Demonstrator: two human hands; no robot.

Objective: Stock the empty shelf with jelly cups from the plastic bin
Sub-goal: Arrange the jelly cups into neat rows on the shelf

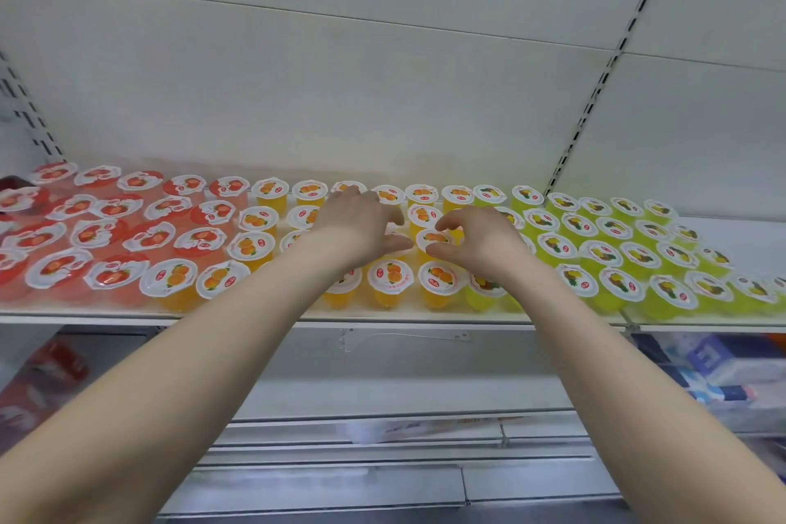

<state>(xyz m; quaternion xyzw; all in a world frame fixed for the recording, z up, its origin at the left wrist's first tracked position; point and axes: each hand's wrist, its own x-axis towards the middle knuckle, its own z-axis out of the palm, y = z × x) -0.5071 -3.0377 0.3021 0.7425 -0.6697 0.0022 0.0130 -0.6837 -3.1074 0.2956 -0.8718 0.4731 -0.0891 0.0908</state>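
Observation:
The white shelf carries rows of jelly cups: red ones on the left, orange ones in the middle, green ones on the right. Both my hands reach over the orange rows. My left hand curls its fingers and thumb round an orange cup that is mostly hidden beneath it. Beside it, my right hand pinches another orange cup between thumb and forefinger. The plastic bin is out of view.
A white back panel with slotted uprights rises behind the cups. Below, a lower shelf holds red packages at the left and blue and white boxes at the right. Grey shelf edges lie nearest me.

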